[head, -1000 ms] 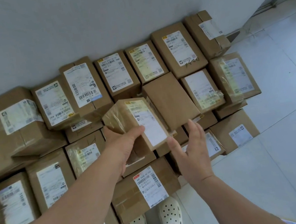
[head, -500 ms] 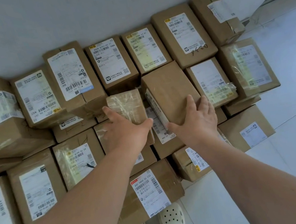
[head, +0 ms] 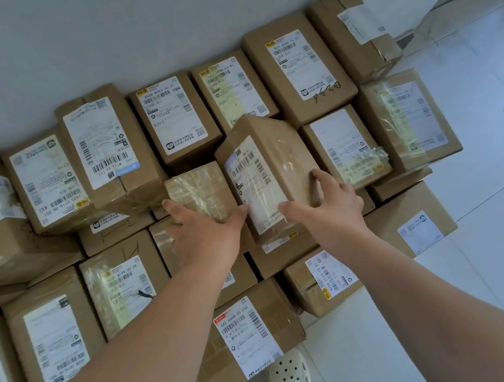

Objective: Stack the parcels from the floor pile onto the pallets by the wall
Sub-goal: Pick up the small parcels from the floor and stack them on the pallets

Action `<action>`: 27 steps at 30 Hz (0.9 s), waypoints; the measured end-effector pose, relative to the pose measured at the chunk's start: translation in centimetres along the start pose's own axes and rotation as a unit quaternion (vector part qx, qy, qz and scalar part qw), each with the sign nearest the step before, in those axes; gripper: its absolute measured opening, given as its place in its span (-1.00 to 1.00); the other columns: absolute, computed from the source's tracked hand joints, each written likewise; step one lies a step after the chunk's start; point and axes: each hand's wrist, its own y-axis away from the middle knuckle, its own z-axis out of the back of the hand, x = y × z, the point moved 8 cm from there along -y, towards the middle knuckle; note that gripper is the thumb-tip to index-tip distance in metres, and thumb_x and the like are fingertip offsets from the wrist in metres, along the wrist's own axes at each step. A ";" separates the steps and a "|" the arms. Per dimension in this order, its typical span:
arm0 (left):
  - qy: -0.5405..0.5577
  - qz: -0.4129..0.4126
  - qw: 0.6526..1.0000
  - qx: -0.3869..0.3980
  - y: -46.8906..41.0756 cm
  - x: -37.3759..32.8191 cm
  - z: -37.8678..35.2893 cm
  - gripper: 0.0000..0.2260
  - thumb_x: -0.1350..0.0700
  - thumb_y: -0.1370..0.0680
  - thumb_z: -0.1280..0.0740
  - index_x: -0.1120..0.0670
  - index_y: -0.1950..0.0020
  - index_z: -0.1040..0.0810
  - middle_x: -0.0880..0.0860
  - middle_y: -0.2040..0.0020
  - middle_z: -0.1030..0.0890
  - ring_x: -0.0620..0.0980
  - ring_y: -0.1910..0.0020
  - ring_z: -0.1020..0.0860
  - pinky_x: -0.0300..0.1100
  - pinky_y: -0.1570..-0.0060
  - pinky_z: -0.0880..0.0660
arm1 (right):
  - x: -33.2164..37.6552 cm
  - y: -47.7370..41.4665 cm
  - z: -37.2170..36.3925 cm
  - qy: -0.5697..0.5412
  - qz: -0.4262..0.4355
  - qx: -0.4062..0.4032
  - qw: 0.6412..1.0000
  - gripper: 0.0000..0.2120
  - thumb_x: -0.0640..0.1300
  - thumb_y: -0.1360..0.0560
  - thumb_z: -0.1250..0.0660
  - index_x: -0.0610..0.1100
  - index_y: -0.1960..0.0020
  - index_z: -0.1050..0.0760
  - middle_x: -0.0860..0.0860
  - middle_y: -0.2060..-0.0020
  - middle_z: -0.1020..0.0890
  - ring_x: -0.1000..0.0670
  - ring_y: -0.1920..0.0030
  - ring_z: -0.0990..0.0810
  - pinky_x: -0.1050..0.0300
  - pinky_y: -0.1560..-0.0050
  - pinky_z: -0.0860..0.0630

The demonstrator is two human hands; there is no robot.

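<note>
Two hands (head: 207, 230) (head: 328, 208) at tilted parcel (head: 267, 162) edges, floor (head: 493, 194) rightward

The parcels (head: 338, 79) are plain brown cardboard, matt and slightly fibrous, and most carry white paper labels (head: 173, 114) with a flat finish. The tilted parcel (head: 266, 156) at the centre of the frame has clear glossy tape over its label. Just left of it, the small parcel (head: 201, 190) is wrapped all over in shiny, wrinkled clear tape. At the right, a large parcel (head: 410, 121) shows broad bands of the same glossy film. The wall (head: 90, 35) across the top is smooth, pale and matt. The floor (head: 489, 188) on the right is pale glossy tile. At the bottom edge, the shoes (head: 288, 378) look like cream moulded plastic or foam, matt and perforated.
</note>
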 end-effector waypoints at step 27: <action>0.176 -0.069 0.976 0.109 -0.3 -2.0 -3.8 -0.34 0.03 -0.59 -0.35 -0.10 -0.57 -0.05 -0.03 -0.35 -0.47 0.02 -0.21 -0.52 0.06 -0.25 -0.49 | -0.3 -0.7 -0.2 0.155 0.037 -0.022 0.987 0.00 0.15 -0.49 -0.42 0.02 -0.61 0.23 -0.05 -0.60 0.21 -0.09 -0.58 0.29 -0.05 -0.54 0.05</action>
